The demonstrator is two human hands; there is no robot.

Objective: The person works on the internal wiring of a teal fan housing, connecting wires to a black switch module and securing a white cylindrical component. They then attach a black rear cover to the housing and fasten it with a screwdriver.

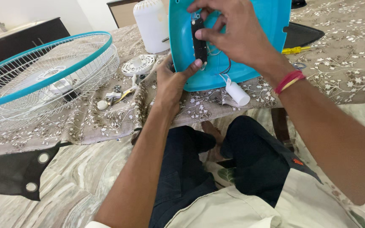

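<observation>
Propping the turquoise fan housing [258, 25] upright on the bench [343, 80] edge, the left hand [172, 80] clasps its lower rim so the right hand [233, 31] can pinch the black switch strip [199, 40] inside, white capacitor [237, 93] dangling below.

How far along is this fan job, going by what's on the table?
Already done: the wire fan guard is off and lies on the tablecloth, with a round white cap and small loose parts beside it. In hand: the left hand steadies the turquoise housing while the right hand presses a black switch strip inside it. Left: everything remains apart; a white capacitor dangles on wires.
</observation>
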